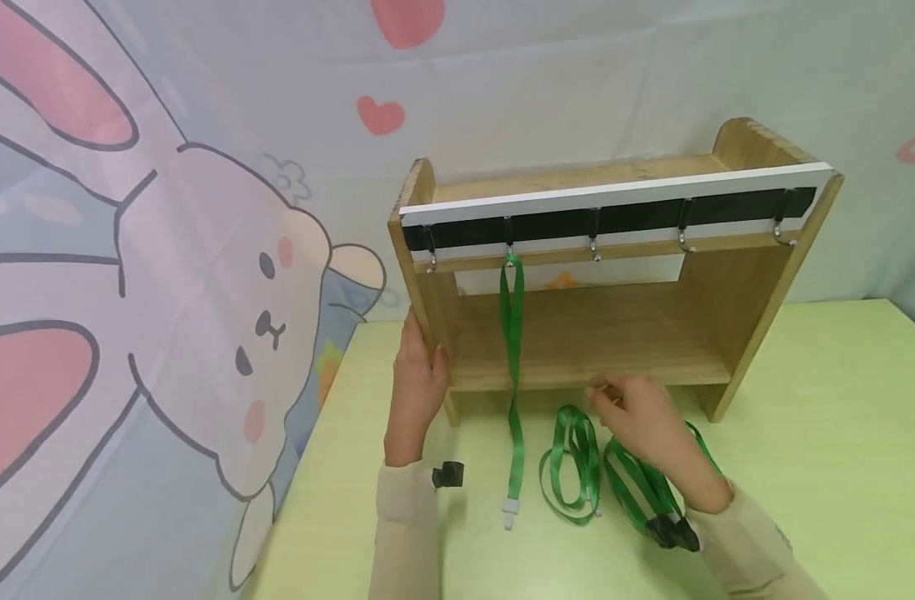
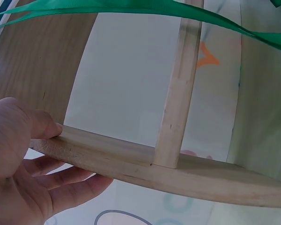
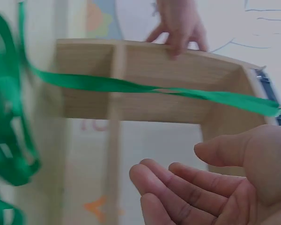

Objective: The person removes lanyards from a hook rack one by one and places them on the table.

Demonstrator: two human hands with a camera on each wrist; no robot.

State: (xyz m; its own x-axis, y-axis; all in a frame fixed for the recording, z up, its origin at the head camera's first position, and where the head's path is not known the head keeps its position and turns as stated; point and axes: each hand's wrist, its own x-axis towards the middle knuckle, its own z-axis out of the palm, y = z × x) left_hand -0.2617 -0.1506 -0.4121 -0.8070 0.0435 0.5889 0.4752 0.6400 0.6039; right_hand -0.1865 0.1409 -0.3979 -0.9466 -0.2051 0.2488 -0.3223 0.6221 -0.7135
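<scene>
A wooden rack [image 1: 615, 333] stands on the table, with a row of metal hooks along its upper front. My left hand [image 1: 418, 379] holds the rack's left side panel [image 2: 131, 159], thumb on the inner face and fingers outside. One green lanyard [image 1: 512, 325] hangs from the second hook from the left, its clip end trailing down in front. My right hand [image 1: 645, 417] hovers in front of the lower shelf, fingers loosely bent and nothing between them in the right wrist view. Below it lie a coiled green lanyard [image 1: 582, 433] and more green lanyards [image 1: 656, 483], partly hidden by the right forearm.
The pale yellow-green table [image 1: 825, 467] carries the rack near its back edge. Behind hangs a printed cloth [image 1: 577, 92] with a cartoon rabbit and hearts. Several other hooks [image 1: 595, 246] on the black strip hold nothing. A black wrist strap piece [image 1: 448, 474] juts from the left sleeve.
</scene>
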